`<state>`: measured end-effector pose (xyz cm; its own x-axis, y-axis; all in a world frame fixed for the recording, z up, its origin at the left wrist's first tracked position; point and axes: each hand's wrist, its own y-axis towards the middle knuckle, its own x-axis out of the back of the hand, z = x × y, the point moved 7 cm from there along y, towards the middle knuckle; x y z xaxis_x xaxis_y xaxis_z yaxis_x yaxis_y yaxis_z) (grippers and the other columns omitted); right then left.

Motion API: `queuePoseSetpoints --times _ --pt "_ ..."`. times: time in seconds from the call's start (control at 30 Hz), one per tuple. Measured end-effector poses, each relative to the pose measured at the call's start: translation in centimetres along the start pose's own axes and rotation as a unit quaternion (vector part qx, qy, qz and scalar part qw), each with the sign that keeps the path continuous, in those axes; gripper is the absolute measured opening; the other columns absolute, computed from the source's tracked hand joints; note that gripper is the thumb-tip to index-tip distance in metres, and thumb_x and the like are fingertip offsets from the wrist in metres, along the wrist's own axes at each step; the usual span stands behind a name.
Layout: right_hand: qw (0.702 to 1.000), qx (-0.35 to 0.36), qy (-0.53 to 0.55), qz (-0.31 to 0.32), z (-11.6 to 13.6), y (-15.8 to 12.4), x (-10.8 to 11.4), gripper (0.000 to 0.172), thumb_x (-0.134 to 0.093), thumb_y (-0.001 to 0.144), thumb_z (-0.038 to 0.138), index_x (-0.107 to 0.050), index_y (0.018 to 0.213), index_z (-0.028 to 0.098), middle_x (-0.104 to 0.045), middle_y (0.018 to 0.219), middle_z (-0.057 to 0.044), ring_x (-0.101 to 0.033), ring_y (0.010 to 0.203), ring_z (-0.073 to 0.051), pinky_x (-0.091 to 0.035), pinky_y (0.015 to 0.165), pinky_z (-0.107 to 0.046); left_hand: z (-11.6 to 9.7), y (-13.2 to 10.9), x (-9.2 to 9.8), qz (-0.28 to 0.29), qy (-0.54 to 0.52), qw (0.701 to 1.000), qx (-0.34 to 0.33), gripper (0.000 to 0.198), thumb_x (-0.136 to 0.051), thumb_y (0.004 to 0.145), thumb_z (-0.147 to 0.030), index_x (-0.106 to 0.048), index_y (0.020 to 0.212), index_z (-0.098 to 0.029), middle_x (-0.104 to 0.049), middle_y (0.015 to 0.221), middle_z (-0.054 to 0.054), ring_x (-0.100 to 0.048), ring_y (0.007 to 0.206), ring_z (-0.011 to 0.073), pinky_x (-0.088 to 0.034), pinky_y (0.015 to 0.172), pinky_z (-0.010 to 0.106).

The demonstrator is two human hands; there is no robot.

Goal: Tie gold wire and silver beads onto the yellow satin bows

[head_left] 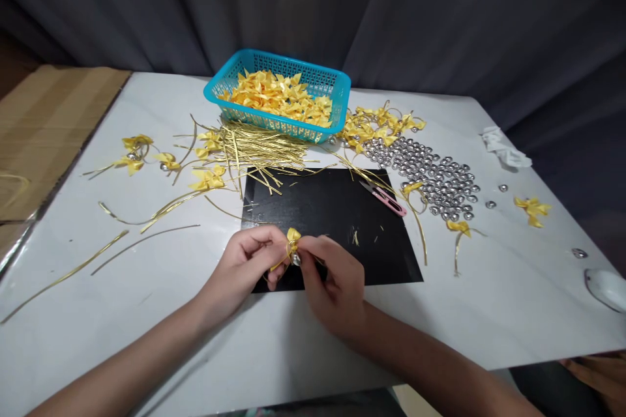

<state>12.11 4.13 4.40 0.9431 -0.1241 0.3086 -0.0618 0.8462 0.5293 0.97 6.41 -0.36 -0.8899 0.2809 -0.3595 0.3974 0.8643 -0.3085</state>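
Observation:
Over the near edge of a black mat (317, 199), my left hand (252, 257) and my right hand (335, 277) meet at a small yellow ribbon bow (293, 235). A silver bell-like bead (296, 259) hangs just under the bow, with gold twist tie around it. My left thumb and fingers pinch the bow's left side, and a loose end of the tie shows by them. On the other side, my right thumb and forefinger are closed at the bow and bead. The exact grip point is partly hidden by the fingers.
Behind the mat, a blue basket (278, 118) holds yellow bows, with a pile of gold twist ties (267, 146) before it. Pink-handled scissors (386, 199) lie on the mat's right side. Many silver beads (435, 176) spread to the right. A white mouse-like object (605, 288) sits far right.

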Motion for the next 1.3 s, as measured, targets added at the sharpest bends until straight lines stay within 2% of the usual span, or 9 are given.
queuePoseSetpoints --times 0.3,0.57,0.73,1.07,1.3 --pt "1.000 0.008 -0.020 0.007 0.2 0.1 0.0 0.022 -0.046 0.083 0.002 -0.058 0.084 0.020 -0.058 0.065 0.001 -0.056 0.061 -0.009 -0.046 0.061 -0.020 0.5 0.1 -0.1 0.001 -0.001 1.000 0.025 0.023 -0.057 0.079 -0.019 -0.057 0.056 -0.015 -0.047 0.043 -0.007 -0.039 0.039 0.0024 -0.032 0.040 0.012" --pt "0.996 -0.071 0.055 0.004 -1.1 -0.3 -0.3 0.012 -0.052 0.083 0.008 -0.056 0.090 0.018 -0.067 0.077 -0.001 -0.062 0.062 -0.008 -0.051 0.060 -0.018 0.2 0.2 0.6 -0.036 -0.011 0.999 -0.003 0.020 -0.060 0.075 -0.021 -0.060 0.056 -0.015 -0.051 0.045 -0.006 -0.042 0.039 0.0027 -0.033 0.038 0.011" --pt "0.996 -0.080 0.027 -0.002 -1.2 -0.5 -0.2 0.010 -0.052 0.084 0.009 -0.056 0.087 0.018 -0.066 0.074 -0.001 -0.061 0.062 -0.008 -0.050 0.058 -0.018 0.1 0.3 0.7 -0.052 -0.029 0.998 0.007 0.020 -0.061 0.072 -0.021 -0.060 0.053 -0.016 -0.049 0.043 -0.006 -0.040 0.037 0.0029 -0.033 0.036 0.012" --pt "0.997 -0.078 -0.004 -0.004 -0.8 -0.5 -0.2 0.010 -0.049 0.086 0.012 -0.057 0.079 0.016 -0.058 0.064 0.001 -0.048 0.051 -0.006 -0.041 0.049 -0.016 0.3 0.2 0.4 -0.030 -0.002 0.999 0.019 0.022 -0.062 0.074 -0.026 -0.059 0.056 -0.015 -0.049 0.043 -0.006 -0.040 0.038 0.0043 -0.033 0.039 0.014" --pt "0.995 -0.094 -0.005 -0.019 -0.7 -0.7 -0.2 0.013 -0.049 0.085 0.013 -0.058 0.076 0.016 -0.059 0.062 0.000 -0.051 0.051 -0.007 -0.042 0.049 -0.017 0.6 0.1 0.2 -0.029 0.018 0.999 0.027 0.021 -0.058 0.074 -0.023 -0.056 0.055 -0.016 -0.047 0.042 -0.006 -0.039 0.039 0.0046 -0.033 0.040 0.015"
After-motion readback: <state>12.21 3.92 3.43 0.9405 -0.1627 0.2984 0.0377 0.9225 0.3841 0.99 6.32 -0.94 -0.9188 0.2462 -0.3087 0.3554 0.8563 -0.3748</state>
